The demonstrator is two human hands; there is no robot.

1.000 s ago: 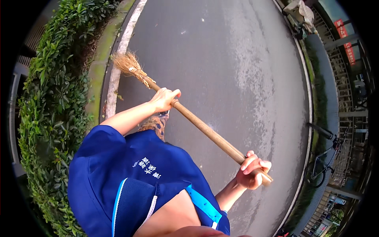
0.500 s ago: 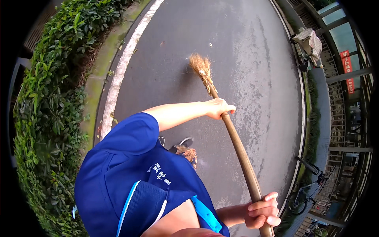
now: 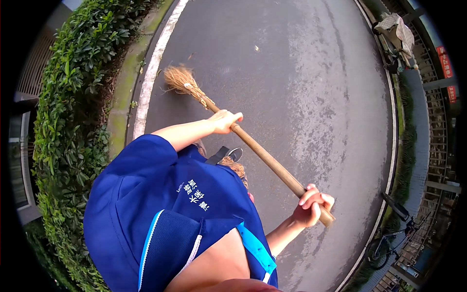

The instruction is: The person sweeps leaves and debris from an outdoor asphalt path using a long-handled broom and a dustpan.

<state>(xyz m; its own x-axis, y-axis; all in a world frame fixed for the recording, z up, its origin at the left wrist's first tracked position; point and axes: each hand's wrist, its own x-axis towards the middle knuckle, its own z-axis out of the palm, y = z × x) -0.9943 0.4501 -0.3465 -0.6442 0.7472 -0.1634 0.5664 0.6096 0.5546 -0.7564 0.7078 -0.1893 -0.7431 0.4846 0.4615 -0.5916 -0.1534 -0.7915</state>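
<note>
Nearest the camera is the person's blue short-sleeved shirt, with a lighter blue trim strip and a mesh panel; it fills the lower left of the view. Two hands work one broom. The right hand sits low at the right, fingers curled fully round the top end of the wooden handle, with a short stub of the handle sticking out past it. The left hand is farther out along the same handle, closed tight over it just above the binding where the straw begins. The handle slants from lower right up to upper left across the road.

Under the handle, one dark shoe shows on the wet grey asphalt. The broom's single straw head rests on the road close to its left edge, just beside the one white painted line that runs along that edge. Beyond the line lie a mossy kerb strip and then one long green hedge.

One small bit of litter lies farther out on the road. At the right edge, one bicycle stands by a railing, and one covered cart is parked at the far right corner.
</note>
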